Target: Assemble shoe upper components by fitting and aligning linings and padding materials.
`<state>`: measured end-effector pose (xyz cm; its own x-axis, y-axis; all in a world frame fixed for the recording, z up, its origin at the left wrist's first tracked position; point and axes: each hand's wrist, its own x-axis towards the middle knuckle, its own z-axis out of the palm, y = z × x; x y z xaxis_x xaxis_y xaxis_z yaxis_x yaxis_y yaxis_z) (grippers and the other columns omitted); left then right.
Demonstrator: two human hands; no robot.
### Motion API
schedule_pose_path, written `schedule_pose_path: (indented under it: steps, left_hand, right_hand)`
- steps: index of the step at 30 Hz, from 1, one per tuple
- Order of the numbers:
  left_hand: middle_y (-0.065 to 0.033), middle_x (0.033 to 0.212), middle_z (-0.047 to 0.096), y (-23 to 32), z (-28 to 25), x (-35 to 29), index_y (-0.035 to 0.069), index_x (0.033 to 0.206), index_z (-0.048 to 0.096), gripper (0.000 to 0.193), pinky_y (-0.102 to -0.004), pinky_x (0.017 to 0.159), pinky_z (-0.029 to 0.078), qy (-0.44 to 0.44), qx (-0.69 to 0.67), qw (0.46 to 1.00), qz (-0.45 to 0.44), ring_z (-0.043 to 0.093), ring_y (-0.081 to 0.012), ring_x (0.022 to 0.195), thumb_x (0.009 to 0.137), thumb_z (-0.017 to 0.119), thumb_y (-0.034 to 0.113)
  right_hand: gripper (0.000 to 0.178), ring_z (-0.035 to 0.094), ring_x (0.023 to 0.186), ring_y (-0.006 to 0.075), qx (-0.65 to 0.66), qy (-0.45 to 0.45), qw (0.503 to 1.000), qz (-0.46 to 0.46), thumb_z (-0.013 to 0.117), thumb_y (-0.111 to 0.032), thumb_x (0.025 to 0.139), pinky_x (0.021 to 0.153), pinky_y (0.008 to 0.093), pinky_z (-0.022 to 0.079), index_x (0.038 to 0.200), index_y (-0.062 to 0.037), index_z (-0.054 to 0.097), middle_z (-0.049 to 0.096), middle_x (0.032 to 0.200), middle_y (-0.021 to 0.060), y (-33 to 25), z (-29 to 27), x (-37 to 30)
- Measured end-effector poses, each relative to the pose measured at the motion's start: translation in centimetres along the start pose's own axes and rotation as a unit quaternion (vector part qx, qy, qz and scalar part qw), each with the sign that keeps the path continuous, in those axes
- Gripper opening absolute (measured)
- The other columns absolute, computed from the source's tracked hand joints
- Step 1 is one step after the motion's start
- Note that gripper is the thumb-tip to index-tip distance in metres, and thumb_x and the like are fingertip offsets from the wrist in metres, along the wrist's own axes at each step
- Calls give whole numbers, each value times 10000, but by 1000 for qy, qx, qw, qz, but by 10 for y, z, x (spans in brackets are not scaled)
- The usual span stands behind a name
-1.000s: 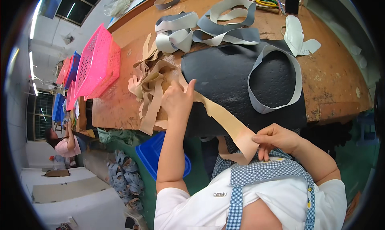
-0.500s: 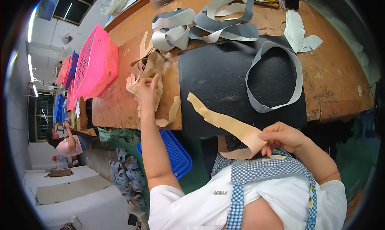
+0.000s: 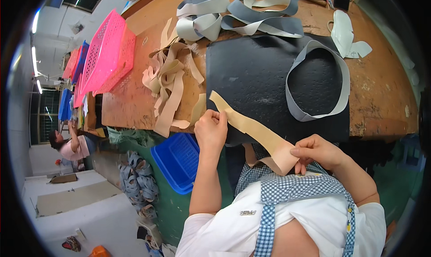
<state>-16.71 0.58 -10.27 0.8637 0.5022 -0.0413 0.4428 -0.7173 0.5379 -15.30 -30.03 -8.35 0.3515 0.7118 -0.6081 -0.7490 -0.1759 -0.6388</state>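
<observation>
A long tan and pale-pink strip of fabric or leather-like material [image 3: 256,132] stretches from the black mat down to my lap, its lower part folded over. My right hand [image 3: 316,154] pinches the strip at the fold between thumb and fingers. Close to the strip's far end, my left hand [image 3: 211,131] is closed, with thumb and forefinger on its left edge. A tangled pile of similar tan strips [image 3: 168,84] lies on the table left of the mat. On the black mat [image 3: 251,73], a pale grey band [image 3: 318,115] stands on edge as a loop.
Grey and white looped bands [image 3: 265,21] lie beyond the mat on the wooden table [image 3: 381,95]. White cut pieces [image 3: 343,35] are at far right. A pink basket [image 3: 110,55] stands at left; a blue basket [image 3: 177,163] is below the table edge. Another person [image 3: 74,145] is at far left.
My left hand has left the pile of tan strips and come right to the strip's far end. My right hand keeps its pinch. The view has shifted slightly.
</observation>
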Motion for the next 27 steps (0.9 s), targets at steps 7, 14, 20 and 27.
schedule_pose_path:
  steps: [7, 14, 20, 27]
  left_hand:
    - [-63, 556, 629, 1, -1, 6, -12, 737, 625, 208, -279, 561, 492, -9, 42, 999, 21, 616, -124, 524, 873, 640, 145]
    - [32, 594, 571, 56, -10, -17, 4, 778, 596, 107, -178, 487, 392, -18, -296, 936, 189, 506, -7, 529, 859, 665, 0]
    - [27, 615, 557, 60, -20, -8, 4, 797, 586, 98, -162, 469, 357, -138, -380, 900, 164, 498, -9, 517, 872, 649, -7]
    - [-17, 703, 620, 60, -19, 18, 9, 864, 613, 97, -176, 457, 373, -403, -601, 689, -28, 493, -41, 496, 928, 636, 78]
  right_hand:
    - [264, 633, 480, 205, -494, 261, 789, -254, 697, -244, 892, 493, 336, 491, 1014, -15, 642, 632, 582, 68, -33, 40, -11]
    - [258, 651, 663, 230, -414, 290, 667, -548, 663, -147, 902, 630, 294, 506, 1079, 37, 623, 653, 758, 130, -51, 58, 59]
    - [189, 562, 671, 87, -313, 180, 851, -382, 554, -140, 973, 606, 270, 469, 986, 27, 641, 633, 757, 57, -61, 51, 64]
    - [232, 569, 739, 34, -64, 92, 955, -276, 555, -173, 993, 657, 219, 455, 931, 9, 684, 664, 820, -18, -69, 39, 65]
